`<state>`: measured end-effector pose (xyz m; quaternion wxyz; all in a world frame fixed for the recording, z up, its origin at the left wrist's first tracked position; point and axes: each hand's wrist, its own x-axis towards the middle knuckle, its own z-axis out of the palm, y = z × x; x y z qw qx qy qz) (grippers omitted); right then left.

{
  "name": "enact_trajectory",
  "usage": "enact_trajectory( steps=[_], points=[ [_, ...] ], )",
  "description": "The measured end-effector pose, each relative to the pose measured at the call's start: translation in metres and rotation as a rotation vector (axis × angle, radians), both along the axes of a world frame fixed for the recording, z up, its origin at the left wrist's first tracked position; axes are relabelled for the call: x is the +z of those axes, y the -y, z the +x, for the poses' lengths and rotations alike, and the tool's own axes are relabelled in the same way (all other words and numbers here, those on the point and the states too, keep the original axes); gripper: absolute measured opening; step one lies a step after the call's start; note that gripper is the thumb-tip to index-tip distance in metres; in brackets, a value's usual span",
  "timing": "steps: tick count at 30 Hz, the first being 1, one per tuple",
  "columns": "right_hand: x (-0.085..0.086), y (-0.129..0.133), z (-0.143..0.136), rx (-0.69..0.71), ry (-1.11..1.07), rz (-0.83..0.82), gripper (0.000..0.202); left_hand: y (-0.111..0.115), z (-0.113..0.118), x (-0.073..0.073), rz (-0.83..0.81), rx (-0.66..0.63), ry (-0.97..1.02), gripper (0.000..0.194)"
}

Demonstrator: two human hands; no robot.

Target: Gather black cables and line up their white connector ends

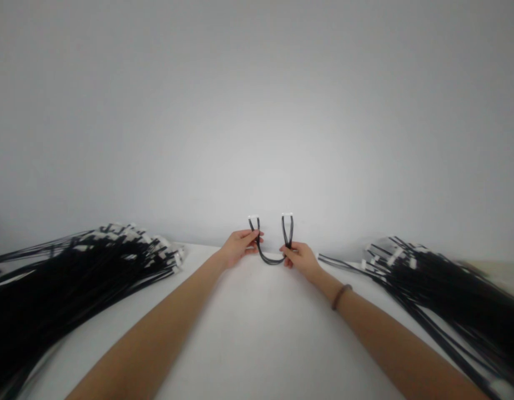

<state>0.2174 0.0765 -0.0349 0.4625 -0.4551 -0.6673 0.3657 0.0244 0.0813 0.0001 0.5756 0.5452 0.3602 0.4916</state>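
Note:
A black wire harness with a white connector at each end is held up between my two hands, its middle sagging in a U. My left hand pinches the wires just below the left white connector. Below the right white connector, my right hand grips the other end. Both connectors point upward, and the wires spread apart beneath each one. The fingertips partly cover the wires where they are gripped.
A large pile of black wire harnesses with white connectors lies on the white table at left. Another pile lies at right, one harness end sticking out toward my right wrist. A pale wall rises behind the table.

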Motion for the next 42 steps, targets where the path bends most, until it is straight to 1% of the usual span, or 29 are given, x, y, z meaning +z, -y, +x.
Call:
enact_trajectory(
  steps=[12, 24, 34, 42],
  points=[
    [0.0007, 0.0015, 0.0006, 0.005, 0.017, 0.016, 0.026, 0.0026, -0.0004, 0.0042, 0.005, -0.018, -0.004, 0.032],
    [-0.0010, 0.0000, 0.0004, 0.008, 0.021, 0.013, 0.027, 0.0020, -0.0013, 0.0043, 0.021, -0.015, -0.027, 0.034],
    [0.0025, 0.0029, -0.0004, 0.038, 0.002, 0.004, 0.024, 0.0024, -0.0030, 0.0065, 0.032, -0.024, -0.038, 0.032],
    [0.0025, 0.0027, 0.0005, 0.033, 0.015, 0.015, 0.024, 0.0026, -0.0028, 0.0067, 0.028, -0.020, -0.039, 0.033]
  ],
)
